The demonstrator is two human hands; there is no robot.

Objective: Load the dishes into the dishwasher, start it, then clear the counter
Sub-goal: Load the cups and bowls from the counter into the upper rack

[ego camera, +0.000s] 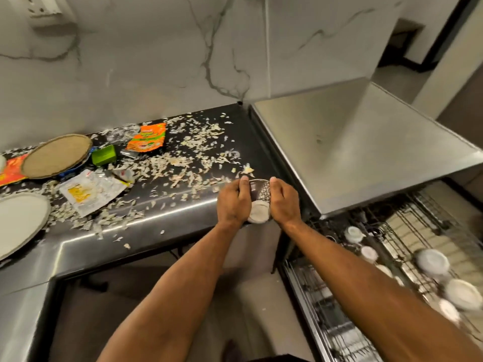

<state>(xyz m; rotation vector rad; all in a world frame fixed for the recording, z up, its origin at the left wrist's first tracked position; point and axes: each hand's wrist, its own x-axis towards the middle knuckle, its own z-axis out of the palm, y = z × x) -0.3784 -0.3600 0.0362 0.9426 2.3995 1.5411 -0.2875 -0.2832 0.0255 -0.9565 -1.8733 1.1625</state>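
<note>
Marble walls are backing a dark surface where both hands are clasping a patterned bowl at its front edge, left hand and right hand each curling round a side. Beside it the dishwasher rack is already holding cups and bowls. Still waiting, I judge: plates, wrappers and scattered food scraps.
</note>
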